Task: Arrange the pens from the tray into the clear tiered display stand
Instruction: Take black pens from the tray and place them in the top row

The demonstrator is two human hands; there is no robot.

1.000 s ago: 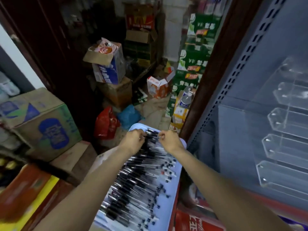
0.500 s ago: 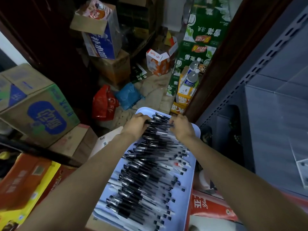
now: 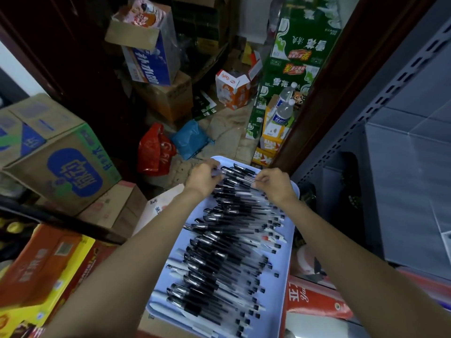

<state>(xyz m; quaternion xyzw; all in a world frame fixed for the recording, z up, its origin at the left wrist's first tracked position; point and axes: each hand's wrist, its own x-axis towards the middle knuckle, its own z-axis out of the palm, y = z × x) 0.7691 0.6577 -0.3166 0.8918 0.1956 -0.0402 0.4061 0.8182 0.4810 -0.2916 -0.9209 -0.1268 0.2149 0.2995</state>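
A light blue tray (image 3: 288, 259) lies in front of me, piled with several black-capped clear pens (image 3: 227, 252) lying crosswise. At the tray's far end my left hand (image 3: 202, 178) and my right hand (image 3: 274, 185) each curl their fingers round the ends of a bunch of pens (image 3: 238, 175) held between them. Only a clear corner of the tiered display stand (image 3: 445, 236) shows at the right edge, on the grey shelving.
Cardboard boxes (image 3: 56, 154) crowd the left side. Red (image 3: 153, 152) and blue (image 3: 190, 140) plastic bags lie on the floor beyond the tray. Green cartons (image 3: 292, 69) with bottles stack by a dark door frame. A grey metal shelf unit (image 3: 402, 167) stands at right.
My view has dropped and swung left, so the display stand has almost left the frame. Both hands stay at the tray's far end, gathering pens between them.
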